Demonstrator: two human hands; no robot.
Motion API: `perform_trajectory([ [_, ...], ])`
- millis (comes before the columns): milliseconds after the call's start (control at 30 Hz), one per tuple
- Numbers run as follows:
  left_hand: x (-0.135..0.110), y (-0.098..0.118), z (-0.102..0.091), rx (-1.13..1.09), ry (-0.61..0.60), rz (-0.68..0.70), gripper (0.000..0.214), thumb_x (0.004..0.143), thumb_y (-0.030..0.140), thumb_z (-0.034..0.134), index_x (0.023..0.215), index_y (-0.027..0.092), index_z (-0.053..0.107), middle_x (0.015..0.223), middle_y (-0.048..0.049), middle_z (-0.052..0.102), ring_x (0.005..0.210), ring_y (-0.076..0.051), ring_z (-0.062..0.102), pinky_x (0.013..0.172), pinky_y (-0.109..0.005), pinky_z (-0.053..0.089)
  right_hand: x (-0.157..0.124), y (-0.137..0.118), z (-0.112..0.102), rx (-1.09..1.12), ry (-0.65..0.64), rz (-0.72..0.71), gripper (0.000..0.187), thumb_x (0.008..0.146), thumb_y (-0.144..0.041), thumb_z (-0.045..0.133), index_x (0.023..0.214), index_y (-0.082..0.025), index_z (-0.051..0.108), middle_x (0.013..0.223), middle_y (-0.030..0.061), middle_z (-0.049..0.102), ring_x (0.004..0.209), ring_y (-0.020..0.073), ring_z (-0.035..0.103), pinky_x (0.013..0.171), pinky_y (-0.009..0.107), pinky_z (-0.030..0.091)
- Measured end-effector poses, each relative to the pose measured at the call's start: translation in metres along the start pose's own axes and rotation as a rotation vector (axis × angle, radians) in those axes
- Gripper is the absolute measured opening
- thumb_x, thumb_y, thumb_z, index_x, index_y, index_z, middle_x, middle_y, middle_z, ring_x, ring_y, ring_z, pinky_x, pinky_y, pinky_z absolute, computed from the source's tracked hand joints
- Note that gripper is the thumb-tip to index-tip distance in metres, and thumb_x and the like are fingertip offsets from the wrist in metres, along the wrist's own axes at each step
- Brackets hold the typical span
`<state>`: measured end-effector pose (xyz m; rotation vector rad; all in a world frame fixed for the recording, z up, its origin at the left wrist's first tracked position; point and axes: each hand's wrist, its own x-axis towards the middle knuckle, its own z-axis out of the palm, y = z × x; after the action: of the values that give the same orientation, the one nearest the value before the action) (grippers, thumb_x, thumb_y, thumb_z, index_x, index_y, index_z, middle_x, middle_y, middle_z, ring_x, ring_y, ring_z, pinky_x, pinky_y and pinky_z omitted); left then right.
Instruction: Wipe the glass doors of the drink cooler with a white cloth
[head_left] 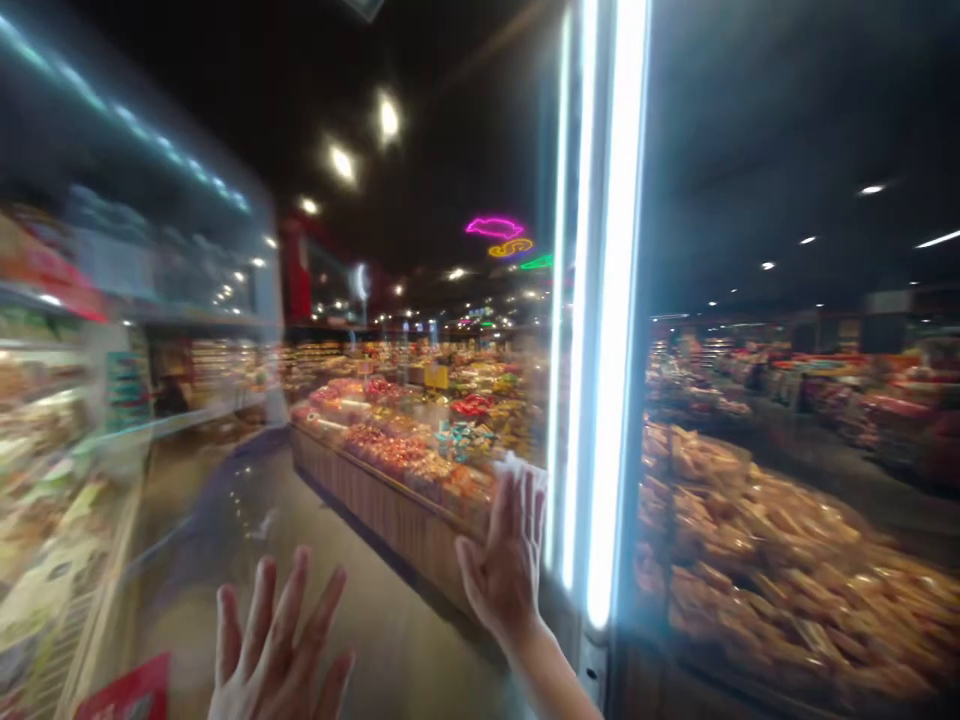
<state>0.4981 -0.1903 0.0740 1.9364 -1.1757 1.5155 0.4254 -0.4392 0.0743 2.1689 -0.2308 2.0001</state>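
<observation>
Glass door (787, 400) fills right half of view, reflecting heaps of packed goods. Lit shelves (45, 450) run along left, blurred. Long wooden display desk (390, 510) stands mid-aisle, piled with bright packets. Bright light strip (611, 300) runs upright down door's left edge. Right hand (506, 570) raised, palm flat, fingers straight and open, just beside strip at door's edge; whether it touches, cannot tell. Left hand (274, 650) low in frame, fingers spread, holding nothing. White scrap (517, 465) at right fingertips, too blurred to identify.
</observation>
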Motion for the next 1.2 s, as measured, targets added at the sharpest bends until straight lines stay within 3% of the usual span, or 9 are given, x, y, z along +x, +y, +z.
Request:
perform_trajectory([
  [67, -0.007, 0.019, 0.009, 0.003, -0.016, -0.042, 0.089, 0.090, 0.016, 0.058, 0.165, 0.034, 0.014, 0.176, -0.0005, 0.008, 0.162, -0.032, 0.003, 0.131, -0.062, 0.002, -0.035, 0.007, -0.001, 0.010, -0.026, 0.058, 0.081, 0.104, -0.044, 0.038, 0.166, -0.005, 0.003, 0.174, 0.0175, 0.010, 0.162, 0.0366, 0.008, 0.125, 0.070, 0.024],
  [167, -0.021, 0.040, 0.023, 0.035, -0.050, -0.084, 0.090, 0.091, 0.013, 0.057, 0.166, 0.030, 0.011, 0.176, -0.0033, 0.004, 0.162, -0.032, -0.001, 0.131, -0.061, -0.002, -0.077, -0.011, -0.001, 0.074, -0.122, -0.209, 0.080, 0.103, -0.047, 0.038, 0.165, -0.004, 0.011, 0.175, 0.0128, 0.011, 0.162, 0.0330, 0.008, 0.131, 0.061, 0.013],
  [367, -0.043, 0.049, 0.036, 0.032, -0.043, -0.143, 0.087, 0.093, 0.024, 0.062, 0.164, 0.036, 0.015, 0.176, 0.0002, 0.000, 0.162, -0.033, -0.007, 0.130, -0.062, -0.006, -0.028, -0.036, -0.002, 0.118, -0.136, -0.148, 0.080, 0.101, -0.035, 0.044, 0.166, -0.006, 0.008, 0.173, 0.0148, 0.020, 0.162, 0.0314, 0.006, 0.130, 0.063, 0.013],
  [500, -0.056, 0.044, 0.034, 0.027, -0.034, -0.275, 0.084, 0.094, 0.025, 0.063, 0.163, 0.040, 0.017, 0.176, 0.0010, 0.001, 0.162, -0.034, -0.006, 0.129, -0.066, -0.007, -0.068, -0.044, -0.002, 0.149, -0.161, -0.193, 0.077, 0.101, -0.030, 0.045, 0.165, -0.005, 0.011, 0.174, 0.0128, 0.015, 0.162, 0.0298, 0.007, 0.132, 0.058, 0.009],
  [600, -0.065, 0.034, 0.033, 0.046, 0.001, -0.314, 0.085, 0.093, 0.024, 0.065, 0.162, 0.043, 0.019, 0.176, 0.0023, -0.002, 0.162, -0.033, -0.009, 0.128, -0.066, -0.009, -0.093, -0.060, 0.000, 0.171, -0.165, -0.227, 0.074, 0.102, -0.029, 0.043, 0.165, -0.003, 0.012, 0.174, 0.0109, 0.010, 0.162, 0.0289, 0.007, 0.133, 0.053, 0.003],
  [800, -0.069, 0.001, 0.015, 0.120, 0.065, -0.308, 0.089, 0.093, 0.021, 0.064, 0.163, 0.042, 0.014, 0.176, 0.0024, -0.008, 0.161, -0.030, -0.015, 0.129, -0.064, -0.010, -0.050, -0.096, 0.006, 0.190, -0.187, -0.157, 0.081, 0.103, -0.040, 0.044, 0.165, -0.003, 0.007, 0.173, 0.0169, 0.014, 0.162, 0.0335, 0.001, 0.130, 0.063, 0.008],
  [967, -0.086, -0.028, -0.005, 0.103, 0.043, -0.397, 0.090, 0.092, 0.019, 0.064, 0.163, 0.043, 0.014, 0.176, 0.0008, -0.005, 0.162, -0.033, -0.012, 0.128, -0.069, -0.005, -0.097, -0.125, 0.007, 0.170, -0.186, -0.231, 0.076, 0.103, -0.029, 0.042, 0.164, 0.001, 0.008, 0.174, 0.0147, 0.002, 0.162, 0.0309, 0.004, 0.132, 0.053, 0.003],
  [1133, -0.104, -0.061, -0.021, 0.125, 0.019, -0.403, 0.089, 0.093, 0.017, 0.061, 0.164, 0.042, 0.012, 0.176, -0.0009, -0.009, 0.161, -0.033, -0.015, 0.128, -0.067, -0.007, -0.039, -0.177, 0.020, 0.217, -0.170, -0.165, 0.078, 0.103, -0.037, 0.044, 0.165, -0.004, 0.009, 0.173, 0.0162, 0.013, 0.162, 0.0323, 0.006, 0.130, 0.062, 0.014],
  [1200, -0.110, -0.072, -0.028, 0.134, 0.013, -0.404, 0.090, 0.093, 0.016, 0.060, 0.164, 0.041, 0.011, 0.176, -0.0012, -0.010, 0.161, -0.033, -0.014, 0.129, -0.066, -0.007, -0.043, -0.194, 0.023, 0.229, -0.185, -0.141, 0.079, 0.103, -0.038, 0.045, 0.165, -0.005, 0.011, 0.171, 0.0176, 0.023, 0.162, 0.0325, 0.008, 0.128, 0.065, 0.018],
])
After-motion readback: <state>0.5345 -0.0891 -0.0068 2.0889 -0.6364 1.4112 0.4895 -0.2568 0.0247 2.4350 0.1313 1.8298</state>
